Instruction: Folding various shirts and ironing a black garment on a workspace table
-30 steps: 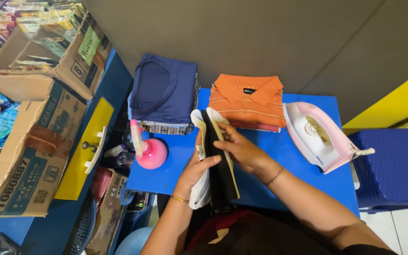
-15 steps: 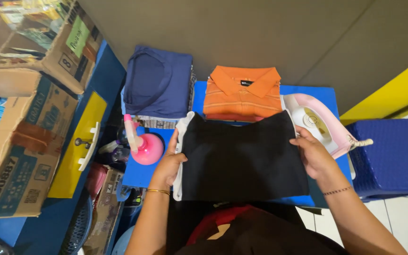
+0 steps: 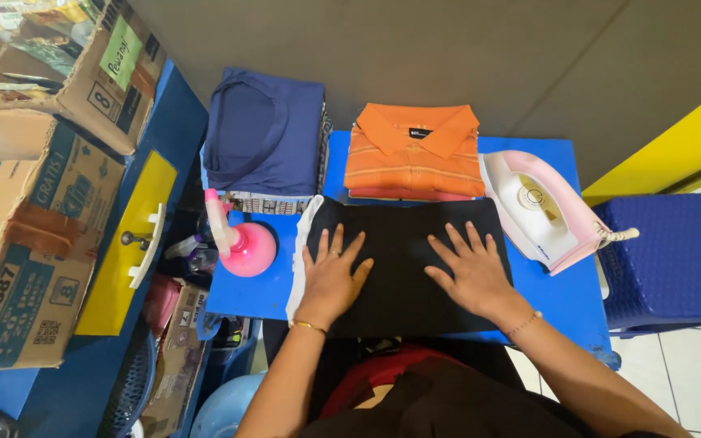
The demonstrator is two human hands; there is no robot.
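Black garment (image 3: 403,268) now flat under hands.

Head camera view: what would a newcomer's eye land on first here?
Both hands, the left hand and right hand, lie flat with spread fingers on a black garment spread over a bright blue table. Behind it sit a folded orange shirt and, to its left, a folded navy shirt. A pink and white iron rests at the right, a pink spray bottle at the left.
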